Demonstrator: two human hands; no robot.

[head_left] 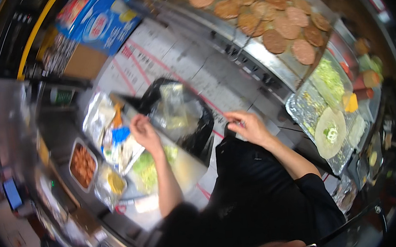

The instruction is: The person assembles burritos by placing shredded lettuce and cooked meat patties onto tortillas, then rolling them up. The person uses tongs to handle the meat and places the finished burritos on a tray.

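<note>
My left hand (144, 130) hovers over the edge of a cutting board (190, 165) that carries shredded lettuce (147, 170). Motion smears its fingers, which look loosely bent; nothing shows clearly in them. Beside it stands a trash bin with a black bag (204, 132) and crumpled clear plastic (177, 109) inside. My right hand (249, 127) is held out in front of my black apron (236, 167), fingers slightly curled and apart, with nothing visible in it. Off to the right, a foil-lined tray (306, 117) bears a tortilla (330, 133) topped with white sauce and green bits.
Several meat patties (274, 41) cover a griddle (298, 64) at the upper right. Shredded lettuce (328, 81) and an orange cheese slice (350, 102) lie by the tortilla. At left are a metal pan of reddish chunks (83, 167) and a blue bag (101, 25). Tiled floor (161, 45) runs between the counters.
</note>
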